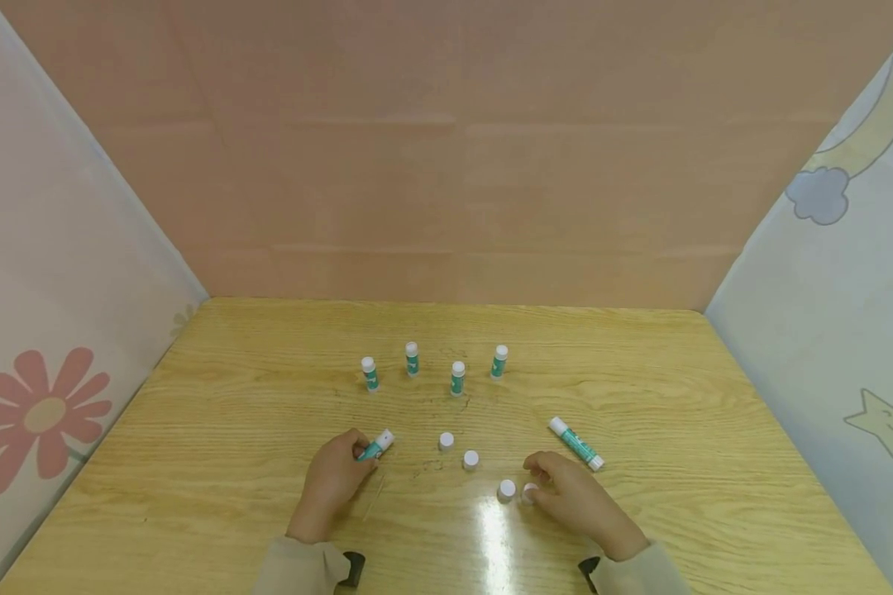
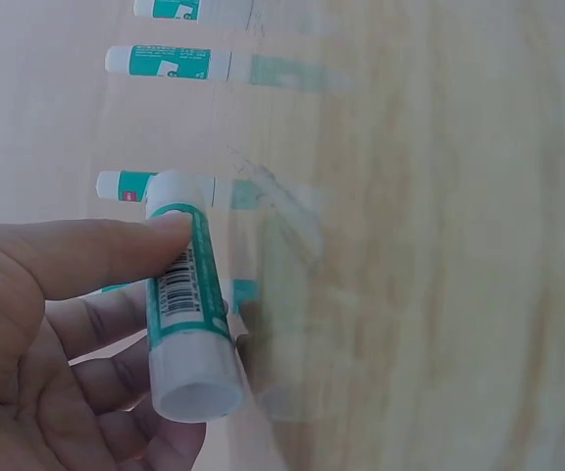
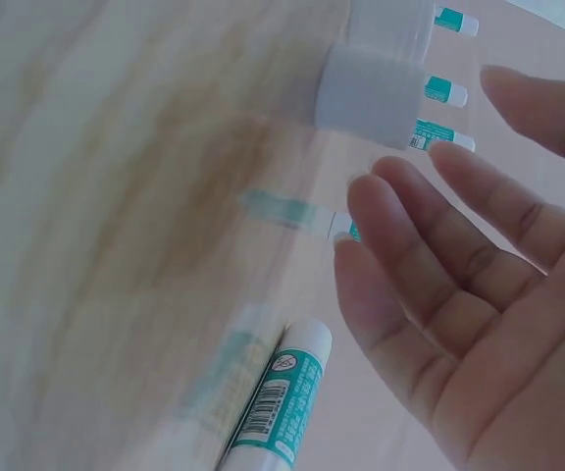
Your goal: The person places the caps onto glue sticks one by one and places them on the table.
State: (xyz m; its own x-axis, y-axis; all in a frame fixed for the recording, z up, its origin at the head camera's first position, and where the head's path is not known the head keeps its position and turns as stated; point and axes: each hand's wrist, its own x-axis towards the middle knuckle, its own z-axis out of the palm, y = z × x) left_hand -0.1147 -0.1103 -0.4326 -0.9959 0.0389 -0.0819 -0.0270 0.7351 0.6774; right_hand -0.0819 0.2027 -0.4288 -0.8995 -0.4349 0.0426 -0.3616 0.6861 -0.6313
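My left hand (image 1: 335,473) pinches a green-and-white glue stick (image 2: 186,285) between thumb and fingers, tilted low over the table. In the left wrist view its barcode and one white end face the camera. Beside my right hand (image 1: 576,496) stands a small white cap (image 1: 530,493), partly covered by the thumb in the head view. The right fingers (image 3: 400,245) are spread and loosely bent, holding nothing. A second white cap (image 1: 507,490) is just left of that one. Another glue stick (image 1: 576,444) lies on its side beyond the right hand.
Two more white caps (image 1: 471,459) sit between the hands on the wooden table (image 1: 216,397). Farther back, several glue sticks (image 1: 457,378) stand upright with white tops. A brown wall (image 1: 454,207) closes the back, with patterned white panels on both sides.
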